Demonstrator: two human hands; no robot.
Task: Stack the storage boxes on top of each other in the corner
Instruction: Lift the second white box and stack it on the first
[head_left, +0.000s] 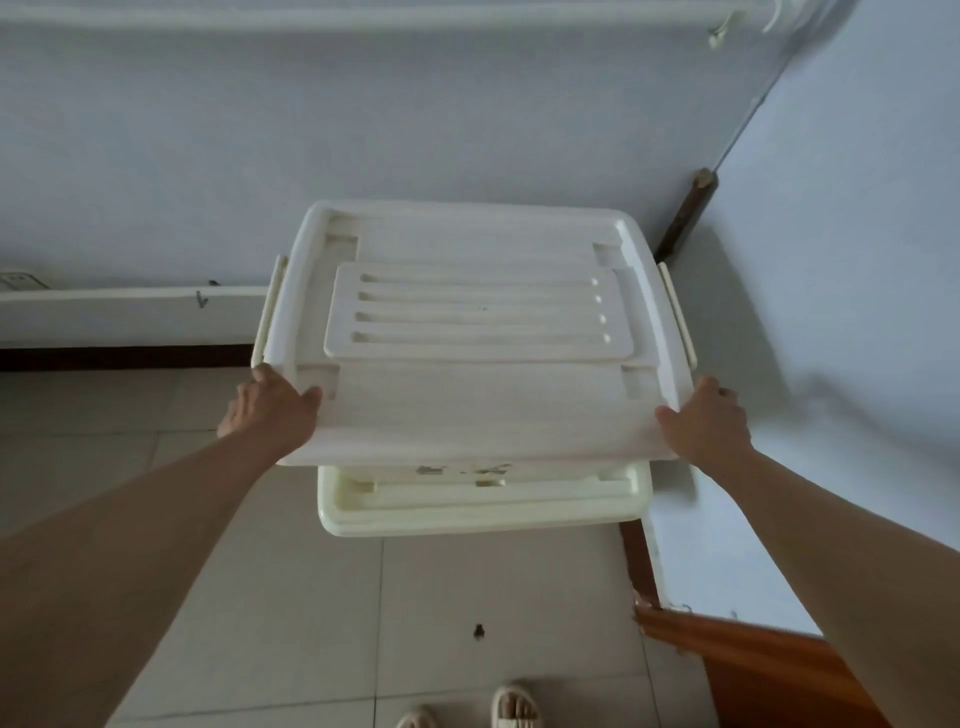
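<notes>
L hand (270, 410) & R hand (706, 421) gripping ribbed white plastic box (472, 322) over cream box (483, 506).

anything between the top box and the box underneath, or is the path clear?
Nothing visible. Both hands, left hand and right hand, grip the top box at its near corners, directly above the lower box; only the lower lid's near edge shows.

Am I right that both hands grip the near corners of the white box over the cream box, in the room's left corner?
Not quite: it is the right corner. The head view shows the wall corner to the right. The left hand and right hand do grip the near corners of the white box over the cream box.
</notes>
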